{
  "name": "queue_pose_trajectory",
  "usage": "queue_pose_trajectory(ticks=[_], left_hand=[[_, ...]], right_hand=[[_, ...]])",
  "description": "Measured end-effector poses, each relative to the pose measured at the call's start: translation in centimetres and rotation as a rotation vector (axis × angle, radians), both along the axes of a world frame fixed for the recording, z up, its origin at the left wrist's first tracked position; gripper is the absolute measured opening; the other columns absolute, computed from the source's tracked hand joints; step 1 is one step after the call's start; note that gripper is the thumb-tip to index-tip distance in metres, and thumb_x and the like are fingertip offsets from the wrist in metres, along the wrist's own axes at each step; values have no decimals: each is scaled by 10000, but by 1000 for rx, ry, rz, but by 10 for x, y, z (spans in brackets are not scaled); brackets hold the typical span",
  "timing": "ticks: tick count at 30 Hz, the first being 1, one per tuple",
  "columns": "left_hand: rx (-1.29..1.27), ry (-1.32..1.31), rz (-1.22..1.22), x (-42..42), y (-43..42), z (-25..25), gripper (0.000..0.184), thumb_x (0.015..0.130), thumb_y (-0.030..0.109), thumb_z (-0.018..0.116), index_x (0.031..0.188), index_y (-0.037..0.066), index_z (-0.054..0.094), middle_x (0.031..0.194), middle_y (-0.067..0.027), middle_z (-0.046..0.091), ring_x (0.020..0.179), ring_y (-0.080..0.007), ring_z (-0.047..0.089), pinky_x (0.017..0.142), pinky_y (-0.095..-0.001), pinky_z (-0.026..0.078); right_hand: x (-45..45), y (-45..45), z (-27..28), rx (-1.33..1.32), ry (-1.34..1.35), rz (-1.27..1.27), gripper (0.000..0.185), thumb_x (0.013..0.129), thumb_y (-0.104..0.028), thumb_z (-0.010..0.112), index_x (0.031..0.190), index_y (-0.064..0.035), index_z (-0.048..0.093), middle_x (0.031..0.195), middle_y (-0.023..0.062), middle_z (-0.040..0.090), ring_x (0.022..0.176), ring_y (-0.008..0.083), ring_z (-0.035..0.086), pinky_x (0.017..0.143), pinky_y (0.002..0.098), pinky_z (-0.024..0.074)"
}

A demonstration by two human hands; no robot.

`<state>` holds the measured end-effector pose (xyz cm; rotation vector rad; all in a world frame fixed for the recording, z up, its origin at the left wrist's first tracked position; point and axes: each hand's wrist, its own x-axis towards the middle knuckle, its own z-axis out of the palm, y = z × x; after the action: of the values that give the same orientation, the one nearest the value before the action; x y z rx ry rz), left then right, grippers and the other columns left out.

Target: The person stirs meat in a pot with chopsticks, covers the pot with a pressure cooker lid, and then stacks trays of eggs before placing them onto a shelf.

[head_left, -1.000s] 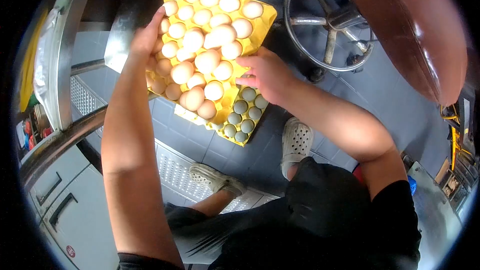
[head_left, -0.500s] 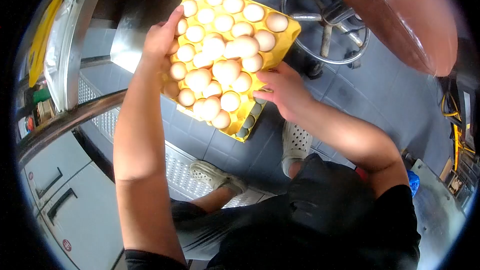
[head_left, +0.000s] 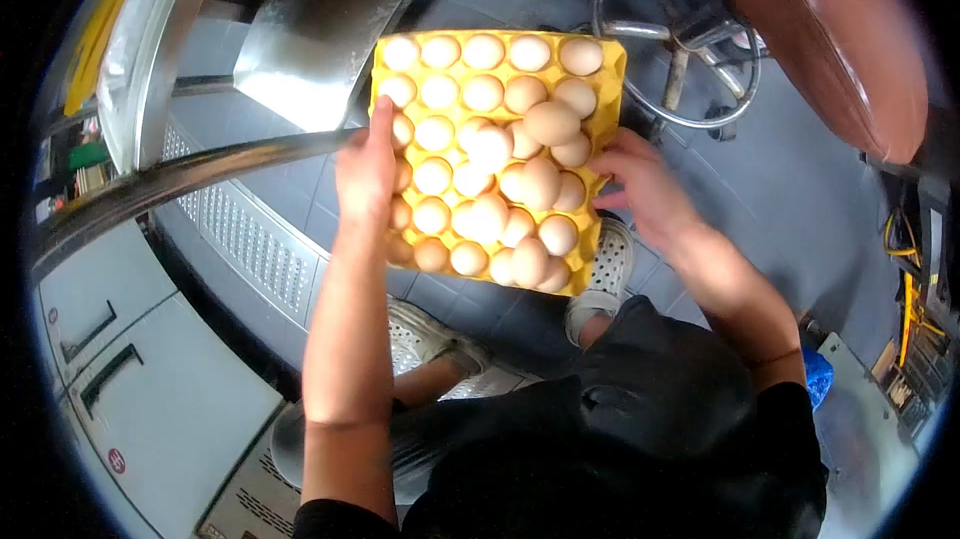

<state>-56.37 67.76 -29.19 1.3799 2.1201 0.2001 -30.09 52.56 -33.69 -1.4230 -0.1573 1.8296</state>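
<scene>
A yellow egg tray (head_left: 612, 69) full of pale brown eggs (head_left: 483, 92) is held up in front of me, above the floor. Several more eggs (head_left: 551, 124) lie loose on top of the filled rows, mostly towards the right half. My left hand (head_left: 366, 171) grips the tray's left edge, thumb on top and the other fingers hidden beneath. At the right edge, my right hand (head_left: 645, 184) holds the tray with its fingers against the side; some fingertips are out of sight.
A stool with a round metal foot ring (head_left: 740, 99) and brown seat (head_left: 830, 29) stands at upper right. A metal rail (head_left: 200, 174) crosses the left side above white cabinet doors (head_left: 170, 379). A perforated metal strip (head_left: 255, 249) runs along the floor near my feet.
The egg tray has turned so its edges run nearly square to my view, and it has shifted right and slightly down. Both hands moved with it, keeping their grip.
</scene>
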Motion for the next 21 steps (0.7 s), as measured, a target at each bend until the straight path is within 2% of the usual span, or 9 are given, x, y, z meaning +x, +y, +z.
queue_pose_trajectory(ticks=[3, 4, 7, 10, 13, 16, 21], left_hand=[[-3, -120, 211, -13, -44, 0, 800, 950, 658, 549, 1141, -105, 700, 1056, -212, 737, 971, -263, 680, 902, -387, 518], [-28, -178, 341, -34, -57, -21, 773, 974, 633, 539, 1158, -101, 696, 1090, -207, 730, 1006, -259, 676, 926, -388, 515], [69, -358, 532, -51, -98, -44, 775, 1013, 608, 506, 1286, -109, 616, 1252, -204, 671, 1120, -266, 649, 982, -390, 507], [74, -472, 694, -50, -125, -50, 804, 1028, 609, 484, 1383, -112, 534, 1355, -199, 613, 1194, -276, 623, 1020, -393, 498], [61, -545, 809, -50, -133, -57, 819, 1027, 622, 480, 1432, -89, 492, 1412, -187, 572, 1242, -288, 598, 1043, -401, 486], [93, -577, 849, -55, -138, -72, 790, 1028, 610, 489, 1436, -67, 500, 1419, -169, 569, 1249, -286, 592, 1052, -409, 478], [64, -616, 907, -61, -137, -83, 742, 1037, 584, 494, 1437, -41, 510, 1409, -151, 581, 1253, -273, 583, 1044, -407, 470]], right_hand=[[-2, 21, -11, 34, -94, 156, 421, 881, -211, 627, 1285, -94, 614, 1211, 62, 658, 1075, 185, 616, 811, 357, 536], [-3, 30, -19, 45, -136, 218, 418, 872, -220, 635, 1268, -85, 621, 1195, 67, 665, 1054, 186, 626, 800, 352, 535], [-16, 72, -41, 196, -375, 516, 370, 850, -241, 650, 1163, -43, 654, 1083, 87, 690, 978, 185, 654, 768, 337, 532], [-29, 114, -51, 283, -431, 781, 361, 842, -258, 651, 1086, 7, 673, 1013, 161, 715, 939, 256, 692, 785, 373, 541], [-52, 142, -91, 482, -656, 829, 387, 830, -274, 648, 1057, 38, 678, 1023, 237, 716, 984, 344, 698, 836, 434, 539], [-66, 165, -108, 664, -730, 839, 413, 823, -288, 646, 1058, 50, 679, 1074, 282, 698, 1014, 403, 688, 875, 470, 530], [-76, 187, -115, 591, -746, 937, 441, 837, -306, 636, 1106, 39, 695, 1121, 272, 700, 1056, 388, 684, 896, 455, 530]])
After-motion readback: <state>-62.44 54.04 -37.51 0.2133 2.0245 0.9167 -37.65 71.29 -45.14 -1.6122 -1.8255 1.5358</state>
